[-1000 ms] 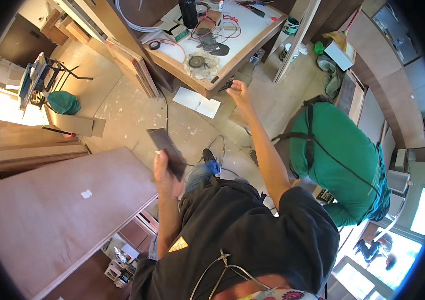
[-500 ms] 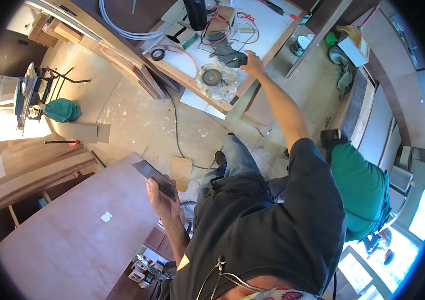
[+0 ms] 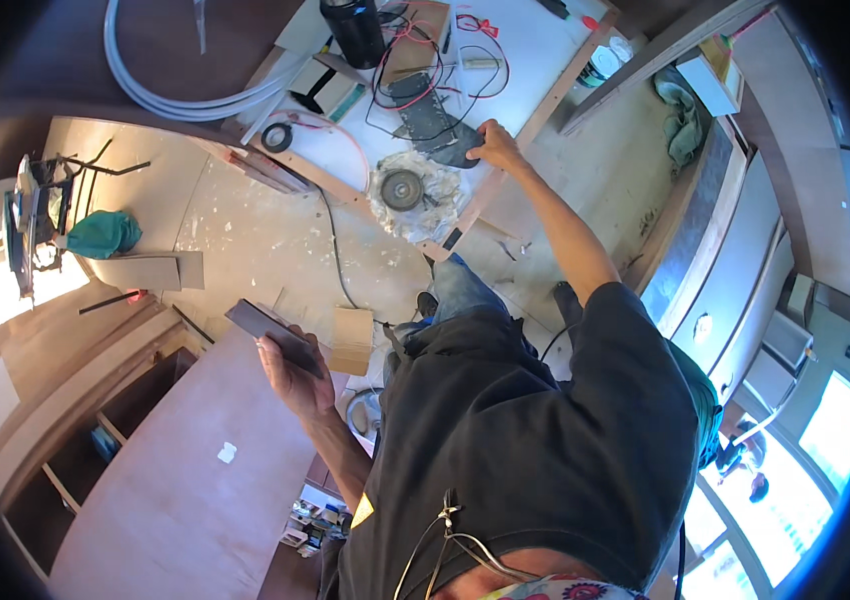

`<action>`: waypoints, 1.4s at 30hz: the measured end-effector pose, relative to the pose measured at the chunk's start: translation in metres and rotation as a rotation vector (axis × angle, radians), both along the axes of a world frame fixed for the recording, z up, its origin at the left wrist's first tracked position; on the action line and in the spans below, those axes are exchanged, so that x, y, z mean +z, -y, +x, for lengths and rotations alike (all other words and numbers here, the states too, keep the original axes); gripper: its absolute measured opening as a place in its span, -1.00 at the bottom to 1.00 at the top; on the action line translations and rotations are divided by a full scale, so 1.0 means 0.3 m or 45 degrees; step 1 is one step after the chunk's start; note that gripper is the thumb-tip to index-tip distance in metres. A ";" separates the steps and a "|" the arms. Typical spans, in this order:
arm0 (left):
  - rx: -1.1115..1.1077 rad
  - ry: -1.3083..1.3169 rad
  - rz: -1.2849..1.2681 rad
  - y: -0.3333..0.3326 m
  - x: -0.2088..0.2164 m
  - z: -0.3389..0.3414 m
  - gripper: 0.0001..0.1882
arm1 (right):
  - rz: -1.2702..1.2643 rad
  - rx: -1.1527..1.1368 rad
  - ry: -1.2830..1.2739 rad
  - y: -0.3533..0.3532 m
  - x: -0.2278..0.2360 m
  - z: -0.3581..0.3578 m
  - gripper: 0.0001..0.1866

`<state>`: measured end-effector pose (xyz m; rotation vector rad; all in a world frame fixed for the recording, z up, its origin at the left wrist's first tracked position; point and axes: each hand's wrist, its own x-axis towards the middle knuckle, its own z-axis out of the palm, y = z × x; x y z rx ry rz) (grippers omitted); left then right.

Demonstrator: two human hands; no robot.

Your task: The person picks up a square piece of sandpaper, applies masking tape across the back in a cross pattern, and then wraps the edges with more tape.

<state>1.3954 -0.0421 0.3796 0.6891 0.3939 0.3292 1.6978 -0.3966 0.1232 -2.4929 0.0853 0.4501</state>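
Note:
My left hand (image 3: 300,375) holds a dark flat rectangular panel (image 3: 270,332) by its lower edge, raised over the brown wooden board (image 3: 175,480) at lower left. My right hand (image 3: 495,148) is stretched forward and rests on a dark grey piece (image 3: 440,135) lying on the white work table (image 3: 555,50), close to the table's wooden edge. Just left of that hand a round metal disc (image 3: 402,189) sits on crumpled clear plastic.
Red and black wires (image 3: 415,60), a black cylinder (image 3: 353,30) and small tools lie on the table. A coiled white hose (image 3: 175,95) is at top left. A green cloth (image 3: 100,233) hangs on a stand. Cardboard (image 3: 352,340) lies on the dusty floor; cabinets line the right.
My view has come closer to the work table. My right hand has stayed at the dark piece near the table's edge, and my left hand has kept the dark panel over the wooden board.

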 end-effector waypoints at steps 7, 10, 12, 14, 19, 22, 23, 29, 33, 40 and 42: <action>-0.050 -0.093 0.025 0.060 0.012 0.206 -0.81 | 0.589 -0.425 -0.269 0.224 0.103 -0.062 -0.55; -0.211 -0.121 0.071 0.093 -0.007 0.262 -0.73 | 0.916 -0.686 -0.215 0.292 0.117 -0.179 -0.57; -0.262 -0.166 0.078 0.152 0.006 0.291 -0.66 | 1.107 -0.827 -0.055 0.295 0.039 -0.256 -0.63; -0.252 -0.171 0.025 0.177 -0.004 0.297 -0.67 | 1.358 -0.760 -0.051 0.256 0.129 -0.321 -0.76; -0.727 -0.012 -0.038 0.227 -0.047 0.415 -0.70 | 1.811 -0.872 -0.229 0.225 0.356 -0.545 -0.72; -0.984 0.100 -0.130 0.222 -0.059 0.454 -0.74 | 1.709 -0.784 -0.173 0.121 0.350 -0.639 -0.67; -1.019 0.121 -0.138 0.226 -0.055 0.456 -0.74 | 1.753 -0.813 -0.077 0.084 0.367 -0.672 -0.65; -1.241 0.073 -0.122 0.189 -0.093 0.411 -0.78 | 1.740 -1.144 0.275 -0.074 0.486 -0.857 -0.60; -1.288 -0.029 0.004 0.175 -0.069 0.301 -0.72 | 1.573 -1.037 0.283 -0.083 0.496 -0.937 -0.61; -1.408 -0.100 0.019 0.073 -0.128 0.132 -0.62 | 0.227 -0.884 1.165 -0.231 0.651 -1.160 -0.66; -1.500 -0.052 -0.023 0.051 -0.154 0.127 -0.62 | -0.038 -0.898 1.241 -0.256 0.686 -1.232 -0.52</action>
